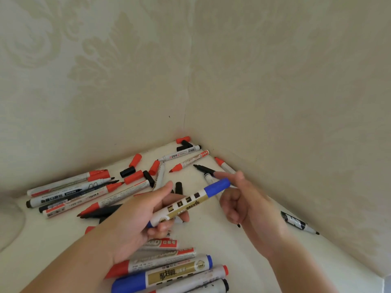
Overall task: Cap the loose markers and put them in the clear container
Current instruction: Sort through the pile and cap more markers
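my left hand (135,220) pinches the blue-capped marker (190,203) above the bench (222,235), right hand (243,201) loosely curled and empty beside its cap; a half-seated cap could pop off, i judge.

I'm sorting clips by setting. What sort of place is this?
Probably a room in a home: a white tabletop pushed into a corner of walls with damask-patterned wallpaper, strewn with markers and loose caps.
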